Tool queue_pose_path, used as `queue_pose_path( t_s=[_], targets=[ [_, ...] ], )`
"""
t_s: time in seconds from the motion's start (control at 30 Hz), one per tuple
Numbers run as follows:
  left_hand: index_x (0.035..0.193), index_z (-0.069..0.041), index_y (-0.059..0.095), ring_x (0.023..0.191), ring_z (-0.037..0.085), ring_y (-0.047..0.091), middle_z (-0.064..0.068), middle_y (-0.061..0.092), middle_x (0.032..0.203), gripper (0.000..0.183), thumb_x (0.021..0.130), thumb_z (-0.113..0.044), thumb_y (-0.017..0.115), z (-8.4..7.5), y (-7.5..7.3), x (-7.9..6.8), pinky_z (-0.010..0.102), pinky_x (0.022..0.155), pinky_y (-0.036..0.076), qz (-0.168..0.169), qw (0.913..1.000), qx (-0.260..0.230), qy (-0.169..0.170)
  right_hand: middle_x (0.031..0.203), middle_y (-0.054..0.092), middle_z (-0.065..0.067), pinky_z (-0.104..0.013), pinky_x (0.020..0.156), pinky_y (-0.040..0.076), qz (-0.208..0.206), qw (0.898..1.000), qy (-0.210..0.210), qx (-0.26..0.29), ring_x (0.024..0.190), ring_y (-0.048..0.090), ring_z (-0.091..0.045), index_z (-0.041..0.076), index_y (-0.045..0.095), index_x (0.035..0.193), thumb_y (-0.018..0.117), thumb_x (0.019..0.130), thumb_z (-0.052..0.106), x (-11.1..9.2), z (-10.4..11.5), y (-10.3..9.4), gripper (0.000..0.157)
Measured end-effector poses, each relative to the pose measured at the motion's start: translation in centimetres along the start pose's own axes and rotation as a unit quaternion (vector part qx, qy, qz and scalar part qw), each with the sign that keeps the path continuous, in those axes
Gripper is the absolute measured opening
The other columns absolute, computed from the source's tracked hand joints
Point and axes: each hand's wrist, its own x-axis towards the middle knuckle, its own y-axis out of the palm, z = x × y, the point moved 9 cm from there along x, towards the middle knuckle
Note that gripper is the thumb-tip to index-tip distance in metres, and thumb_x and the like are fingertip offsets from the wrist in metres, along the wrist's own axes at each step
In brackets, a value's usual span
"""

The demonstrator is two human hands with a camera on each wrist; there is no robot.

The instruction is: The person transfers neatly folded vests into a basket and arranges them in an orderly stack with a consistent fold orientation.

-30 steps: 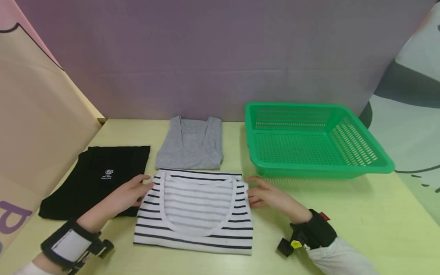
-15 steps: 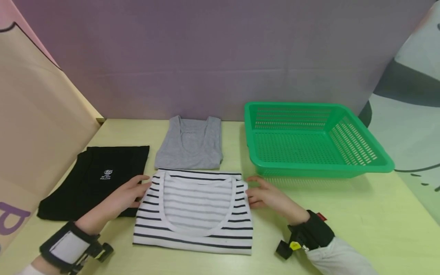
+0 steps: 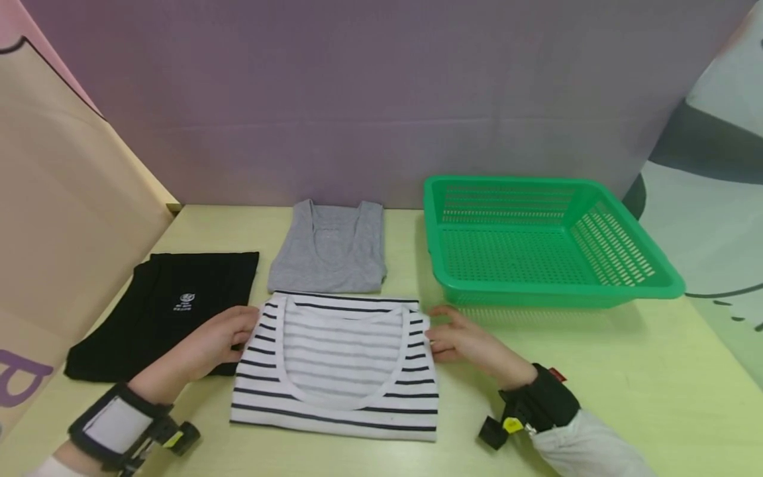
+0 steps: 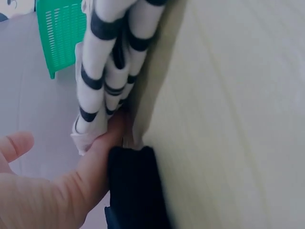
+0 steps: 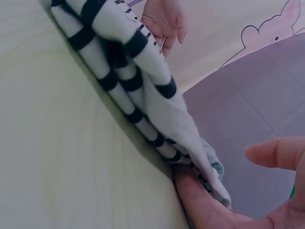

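Note:
A white shirt with black stripes (image 3: 346,417) lies folded flat on the table, its wide neckline facing up. At its left edge is my left hand (image 3: 223,334); the left wrist view shows one finger (image 4: 97,162) slipped under the layered cloth, with another digit held apart from it. My right hand (image 3: 461,334) is at the opposite edge. There, in the right wrist view, a finger (image 5: 200,195) tucks beneath the fabric while the thumb (image 5: 274,152) stands away from it. Neither hand visibly pinches the shirt. Some fingertips are hidden by the cloth.
Behind the striped shirt lies a folded grey tank top (image 3: 334,255). A folded black garment (image 3: 161,318) with a small white print is on the left, partly behind my left forearm. A green plastic basket (image 3: 554,291) stands at the back right of the table (image 3: 626,371).
My left hand has shifted slightly left, its fingers drawing back a little from over the shirt's edge. My right hand and the garments have hardly moved.

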Motion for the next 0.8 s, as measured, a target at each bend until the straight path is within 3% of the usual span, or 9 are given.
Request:
queue_pose_path(
  t_s=[0.2, 0.37, 0.43, 0.67, 0.8],
  targets=[
    [0.13, 0.007, 0.044, 0.097, 0.01, 0.056, -0.001, 0.06, 0.106, 0.043, 0.1, -0.023, 0.035, 0.1, 0.2, 0.4, 0.035, 0.084, 0.05, 0.028, 0.998, -0.056, 0.006, 0.109, 0.063, -0.02, -0.032, 0.087, 0.054, 0.021, 1.0, 0.0, 0.021, 0.09, 0.065, -0.014, -0.02, 0.032, 0.129, 0.054, 0.092, 0.013, 0.4, -0.5, -0.2, 0.054],
    [0.114, -0.002, 0.058, 0.088, 0.008, 0.059, -0.007, 0.063, 0.094, 0.035, 0.102, -0.026, 0.035, 0.1, 0.4, 0.7, 0.032, 0.08, 0.052, 0.047, 0.9961, -0.074, 0.006, 0.105, 0.067, -0.013, -0.031, 0.086, 0.054, 0.067, 0.996, -0.001, 0.056, 0.089, 0.067, -0.013, -0.024, 0.035, 0.13, 0.05, 0.094, 0.009, 0.8, -0.9, 0.0, 0.051],
    [0.111, -0.001, 0.056, 0.085, 0.006, 0.059, -0.007, 0.062, 0.089, 0.034, 0.103, -0.027, 0.036, 0.2, 0.5, 0.8, 0.03, 0.077, 0.053, 0.05, 0.9962, -0.072, 0.004, 0.108, 0.067, -0.017, -0.032, 0.087, 0.054, 0.075, 0.995, 0.004, 0.064, 0.09, 0.068, -0.014, -0.023, 0.035, 0.131, 0.051, 0.094, 0.008, 1.0, -1.1, 0.0, 0.051],
    [0.14, 0.016, 0.024, 0.095, 0.008, 0.062, 0.001, 0.064, 0.11, 0.057, 0.102, -0.023, 0.04, 0.1, 1.1, 1.2, 0.031, 0.081, 0.054, 0.063, 0.9964, -0.056, 0.004, 0.119, 0.061, -0.025, -0.037, 0.089, 0.053, 0.085, 0.996, 0.002, 0.022, 0.099, 0.066, -0.022, -0.016, 0.039, 0.134, 0.056, 0.093, 0.012, 1.3, -0.9, 0.6, 0.053],
    [0.141, 0.016, 0.022, 0.094, 0.009, 0.063, 0.002, 0.065, 0.108, 0.059, 0.102, -0.023, 0.043, 0.2, 1.4, 1.4, 0.031, 0.081, 0.054, 0.064, 0.9962, -0.059, 0.001, 0.118, 0.061, -0.024, -0.037, 0.087, 0.054, 0.085, 0.996, -0.004, -0.009, 0.097, 0.066, -0.021, -0.015, 0.041, 0.133, 0.058, 0.092, 0.013, 1.4, -0.8, 0.8, 0.052]
  ],
)
